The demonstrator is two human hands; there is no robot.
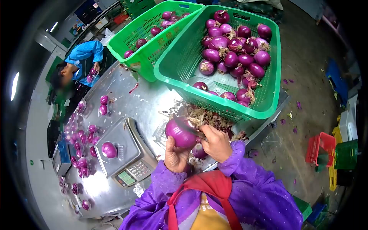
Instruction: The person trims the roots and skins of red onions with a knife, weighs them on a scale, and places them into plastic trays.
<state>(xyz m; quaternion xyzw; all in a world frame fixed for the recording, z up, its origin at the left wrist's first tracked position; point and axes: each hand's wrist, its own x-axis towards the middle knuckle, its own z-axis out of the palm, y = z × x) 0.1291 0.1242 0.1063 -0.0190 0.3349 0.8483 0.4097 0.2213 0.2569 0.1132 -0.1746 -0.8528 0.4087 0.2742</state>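
While the left hand point(176, 158) cups a big, round, shiny purple onion point(179, 134) from below, the right hand point(217, 144) is closed around a small knife with a dark blade point(196, 132). The left fingers are bent and partly open, with the onion sitting in them. The onion is just to the left of the right hand, but the left hand is nearer, since it touches it. The knife slants from the right fingers toward the onion's upper right side. The blade is blurry, so I cannot tell if it touches the skin. Dry, brown onion peels point(209, 116) lie beyond both hands.
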